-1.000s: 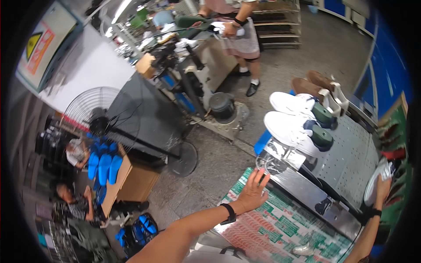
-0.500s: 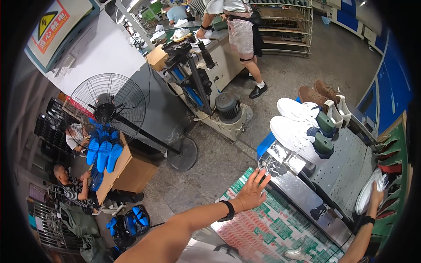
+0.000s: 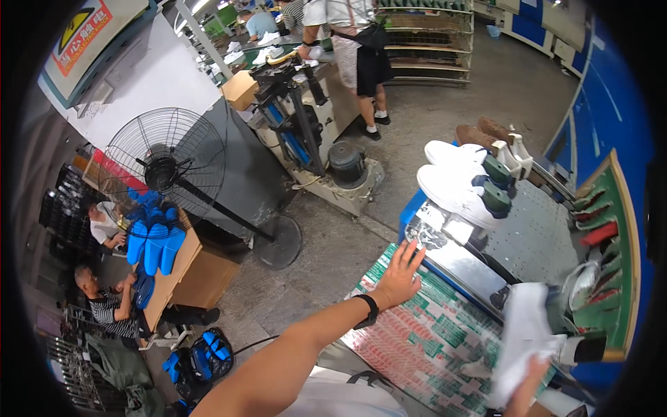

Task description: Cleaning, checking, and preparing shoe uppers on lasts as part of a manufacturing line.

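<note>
The white shoe [image 3: 522, 333] is in the person's right hand [image 3: 529, 383], low on the right, blurred enough that its lacing and stitching cannot be made out. The fingers close around its near part, and it is raised in front of the patterned sheet [image 3: 399, 340] that covers the surface. The left hand [image 3: 398, 279] is well apart from that shoe, reaching forward beside the metal edge of the conveyor [image 3: 535, 222]; it grasps nothing, its fingers extended and slightly parted (whether the fingertips press down, one cannot tell). A pair of white shoes [image 3: 453, 182], with dark green pieces at their heels, stands beyond the left hand, and brown shoes [image 3: 479, 136] stand just behind them. A green rack [image 3: 615, 260] rises to the right of the held shoe.

As for writing, a warning sign [image 3: 83, 36] at the upper left bears a yellow triangle with a black border and an orange-red panel of lettering, large characters above a smaller line. The sheet repeats green blocks and red wavy bands (the print in the blocks is too small to read).
</note>
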Tool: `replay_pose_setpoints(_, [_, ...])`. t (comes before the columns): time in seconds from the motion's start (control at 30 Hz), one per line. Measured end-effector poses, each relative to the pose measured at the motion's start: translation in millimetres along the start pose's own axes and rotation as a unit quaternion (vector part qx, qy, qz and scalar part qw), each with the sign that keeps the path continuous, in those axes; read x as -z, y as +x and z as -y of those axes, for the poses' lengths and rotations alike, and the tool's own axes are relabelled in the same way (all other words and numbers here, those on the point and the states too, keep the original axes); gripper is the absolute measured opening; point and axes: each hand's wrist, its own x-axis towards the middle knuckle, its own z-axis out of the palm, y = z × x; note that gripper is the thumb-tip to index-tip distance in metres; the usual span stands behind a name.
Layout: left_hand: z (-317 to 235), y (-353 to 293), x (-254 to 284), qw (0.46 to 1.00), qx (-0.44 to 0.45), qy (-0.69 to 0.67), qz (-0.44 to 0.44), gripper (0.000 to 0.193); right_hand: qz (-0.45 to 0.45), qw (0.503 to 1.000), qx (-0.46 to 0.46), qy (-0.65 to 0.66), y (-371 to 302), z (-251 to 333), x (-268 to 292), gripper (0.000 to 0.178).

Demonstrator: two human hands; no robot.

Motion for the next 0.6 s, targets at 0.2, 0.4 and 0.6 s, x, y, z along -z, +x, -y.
replay_pose_setpoints(0.2, [-12.4, -5.5, 17.8, 0.999, 0.024, -0.045, -0.005, 0.094, -0.048, 0.984, -0.065, -0.157, -130.6, -100.8, -107.5, 0.092])
replay_pose_setpoints(0.4, [-107.5, -51.7, 19.6, 0.815, 0.206, -0.52, 0.15, 0.062, 0.005, 0.898, 0.206, -0.389, -158.3, -142.6, -121.9, 0.098])
replay_pose_setpoints(0.6, [-143.6, -102.3, 56.2, 0.861, 0.122, -0.476, 0.133, 0.048, 0.081, 0.861, 0.18, -0.468, -168.9, -85.7, -97.9, 0.033])
